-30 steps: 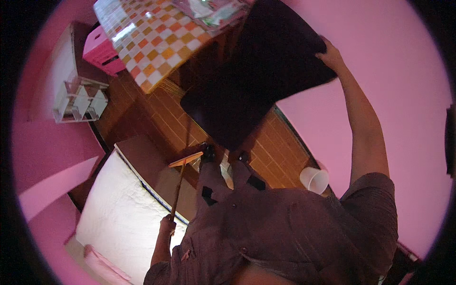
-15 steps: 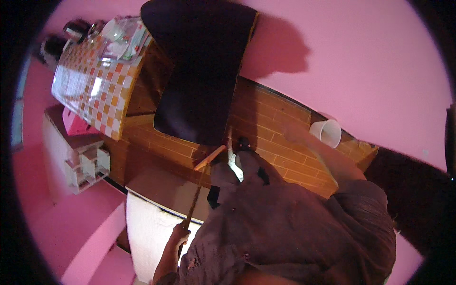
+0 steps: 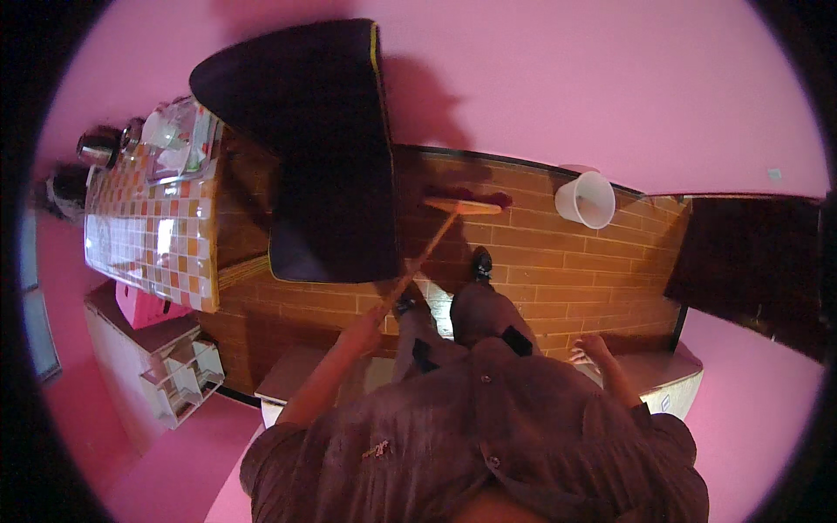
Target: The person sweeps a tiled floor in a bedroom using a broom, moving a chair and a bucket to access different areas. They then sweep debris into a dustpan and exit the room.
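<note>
My left hand (image 3: 362,333) is closed around the wooden handle of a long broom (image 3: 425,251). The handle slants forward and to the right from my grip. Its wide, light-coloured head (image 3: 466,207) lies across the brown floor, with a dark reddish fringe along the far side that looks like bristles. My right hand (image 3: 593,350) hangs by my right hip with fingers apart and nothing in it. A white bucket (image 3: 571,202) stands against the pink wall, to the right of the broom head.
A dark chair (image 3: 336,200) with yellow edging is left of the broom. Beyond it stands a table with an orange-and-white checked cover (image 3: 187,248), bearing pots and plastic containers. A white shelf rack (image 3: 183,383) and a pink basket (image 3: 144,305) sit lower left; dark furniture (image 3: 750,270) is at right.
The broom head has moved forward and right, out over the floor. My right arm, stretched toward the bucket before, has drawn back to my hip. The view has turned.
</note>
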### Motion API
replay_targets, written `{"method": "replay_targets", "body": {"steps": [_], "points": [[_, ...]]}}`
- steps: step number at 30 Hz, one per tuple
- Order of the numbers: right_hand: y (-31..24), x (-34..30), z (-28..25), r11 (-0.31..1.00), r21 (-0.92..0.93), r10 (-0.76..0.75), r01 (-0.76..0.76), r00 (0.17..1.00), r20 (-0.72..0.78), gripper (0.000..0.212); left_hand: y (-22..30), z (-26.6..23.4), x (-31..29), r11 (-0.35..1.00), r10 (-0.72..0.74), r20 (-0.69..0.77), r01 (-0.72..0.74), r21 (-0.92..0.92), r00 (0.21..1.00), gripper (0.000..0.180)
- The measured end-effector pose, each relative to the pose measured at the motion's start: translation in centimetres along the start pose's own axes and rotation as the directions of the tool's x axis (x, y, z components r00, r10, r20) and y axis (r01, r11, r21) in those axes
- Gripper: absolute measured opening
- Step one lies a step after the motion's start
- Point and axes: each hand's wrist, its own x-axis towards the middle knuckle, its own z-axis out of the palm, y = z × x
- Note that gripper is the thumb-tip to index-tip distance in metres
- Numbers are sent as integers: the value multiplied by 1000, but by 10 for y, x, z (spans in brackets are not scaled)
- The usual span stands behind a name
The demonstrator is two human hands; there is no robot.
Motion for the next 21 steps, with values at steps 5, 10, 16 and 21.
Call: {"method": "replay_targets", "body": {"steps": [5, 10, 16, 21], "points": [[-43, 11, 2, 931, -141, -315, 337, 936, 156, 25, 90, -12, 79, 986, -112, -44, 116, 119, 993, 51], [-102, 33, -55, 870, -152, -412, 469, 860, 300, 22, 138, 32, 157, 932, -346, -109, 354, 78, 932, 43], [-133, 88, -233, 936, -115, -308, 332, 934, 183, 22, 216, 136, 167, 862, -505, -83, 507, -2, 859, 59], [-126, 113, -374, 982, -91, -182, 167, 965, -190, 28, 264, 193, 101, 752, -655, 182, 656, 67, 733, 52]]}}
